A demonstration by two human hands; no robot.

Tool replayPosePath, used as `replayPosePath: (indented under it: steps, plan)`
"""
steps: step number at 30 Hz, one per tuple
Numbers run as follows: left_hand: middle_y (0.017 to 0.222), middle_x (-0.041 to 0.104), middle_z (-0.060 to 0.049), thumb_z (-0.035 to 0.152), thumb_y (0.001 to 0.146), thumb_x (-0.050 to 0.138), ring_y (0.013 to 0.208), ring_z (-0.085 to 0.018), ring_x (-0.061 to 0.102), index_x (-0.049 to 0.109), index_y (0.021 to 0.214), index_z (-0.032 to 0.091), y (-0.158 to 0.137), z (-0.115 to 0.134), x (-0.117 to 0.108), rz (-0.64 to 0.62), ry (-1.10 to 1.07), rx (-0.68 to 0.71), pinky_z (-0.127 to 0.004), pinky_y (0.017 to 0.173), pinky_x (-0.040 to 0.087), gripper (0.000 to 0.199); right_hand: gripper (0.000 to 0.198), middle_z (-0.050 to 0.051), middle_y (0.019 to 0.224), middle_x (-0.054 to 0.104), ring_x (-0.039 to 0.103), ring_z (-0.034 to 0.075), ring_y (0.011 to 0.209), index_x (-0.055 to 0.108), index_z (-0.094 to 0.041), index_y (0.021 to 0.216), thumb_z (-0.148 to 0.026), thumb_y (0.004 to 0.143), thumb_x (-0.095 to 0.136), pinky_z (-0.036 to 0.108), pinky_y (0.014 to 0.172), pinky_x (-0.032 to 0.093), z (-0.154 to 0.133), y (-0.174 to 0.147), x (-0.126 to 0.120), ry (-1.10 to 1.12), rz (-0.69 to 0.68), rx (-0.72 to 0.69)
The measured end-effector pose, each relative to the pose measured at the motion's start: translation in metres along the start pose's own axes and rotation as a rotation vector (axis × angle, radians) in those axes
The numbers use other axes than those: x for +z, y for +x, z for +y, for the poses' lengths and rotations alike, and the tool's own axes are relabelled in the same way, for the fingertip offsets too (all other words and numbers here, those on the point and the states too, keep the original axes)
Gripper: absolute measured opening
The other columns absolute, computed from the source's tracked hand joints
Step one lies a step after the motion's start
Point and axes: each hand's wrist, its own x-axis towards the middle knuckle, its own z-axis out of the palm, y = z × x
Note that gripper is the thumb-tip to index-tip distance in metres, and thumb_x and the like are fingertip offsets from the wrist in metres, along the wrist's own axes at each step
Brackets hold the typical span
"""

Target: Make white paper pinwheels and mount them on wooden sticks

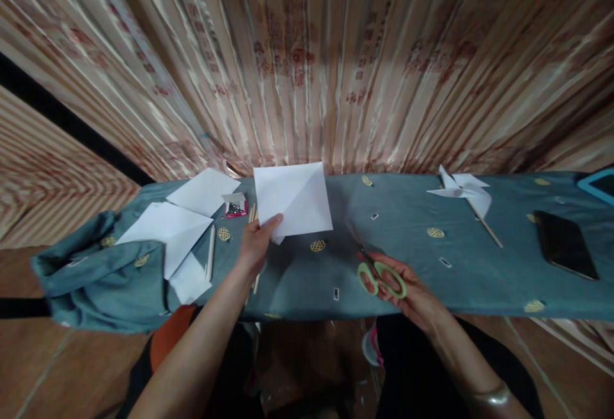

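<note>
My left hand (258,240) pinches the lower left edge of a square sheet of white paper (295,195), thumb on top. A diagonal crease runs across the sheet, which is held up over the table. In my right hand (407,284) is a pair of scissors (377,272) with light green handles, its blades pointing up and left, apart from the paper. The blades are blurred, so I cannot tell how far they are parted. Thin wooden sticks (256,284) lie under and beside my left hand, partly hidden by it.
A cloth-covered table (393,214) stands before a curtain (307,73). Left are more white papers (185,227), a white pen-like stick (210,252) and a small red box (235,206) of metal bits. Right are a paper pinwheel (458,190) on a stick, a dark phone (565,243) and a blue-edged object (595,182).
</note>
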Motion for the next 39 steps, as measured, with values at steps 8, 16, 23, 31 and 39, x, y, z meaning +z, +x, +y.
replayPosePath:
  steps: [8,16,23,31,39]
  plan:
    - [0.071,0.072,-0.005,0.040,0.046,0.087,0.060,-0.015,0.062,0.071,0.072,0.011,-0.001,0.001,0.003,0.010,0.036,0.028,-0.027,0.060,0.049,0.043,0.044,0.000,0.059,0.056,0.047,0.010,0.050,0.076,-0.020,0.081,-0.060,0.063,0.078,0.024,0.046,0.041,0.014,0.006,0.007,-0.072,-0.073,0.090]
    - [0.069,0.071,-0.005,0.038,0.051,0.084,0.058,-0.014,0.060,0.072,0.072,0.011,-0.004,-0.002,0.005,-0.004,0.084,0.054,-0.025,0.057,0.047,0.037,0.043,0.003,0.072,0.070,0.062,0.013,0.062,0.074,-0.022,0.099,-0.042,0.063,0.084,0.019,0.047,0.042,0.023,0.009,-0.002,0.094,-0.021,0.173]
    - [0.068,0.071,-0.005,0.036,0.055,0.082,0.060,-0.016,0.061,0.072,0.072,0.010,-0.001,-0.006,0.003,0.020,0.148,0.107,-0.025,0.055,0.048,0.033,0.039,0.002,0.077,0.070,0.062,0.012,0.065,0.074,-0.022,0.091,-0.043,0.061,0.086,0.022,0.058,0.048,0.021,0.005,-0.005,0.074,0.043,0.150]
    - [0.068,0.069,-0.005,0.032,0.061,0.079,0.058,-0.014,0.059,0.072,0.072,0.009,0.003,-0.007,-0.001,0.012,0.180,0.162,-0.024,0.053,0.047,0.027,0.061,0.004,0.073,0.066,0.052,0.012,0.060,0.070,-0.018,0.111,-0.061,0.069,0.074,0.025,0.052,0.038,0.014,-0.001,-0.006,-0.200,-0.125,0.030]
    - [0.070,0.072,-0.004,0.036,0.059,0.080,0.062,-0.016,0.063,0.075,0.075,0.012,-0.004,-0.010,0.004,-0.064,0.255,0.131,-0.027,0.058,0.051,0.029,0.052,0.001,0.067,0.062,0.050,0.010,0.059,0.071,-0.016,0.110,-0.047,0.069,0.079,0.026,0.059,0.043,0.021,0.003,-0.009,-0.273,-0.193,-0.017]
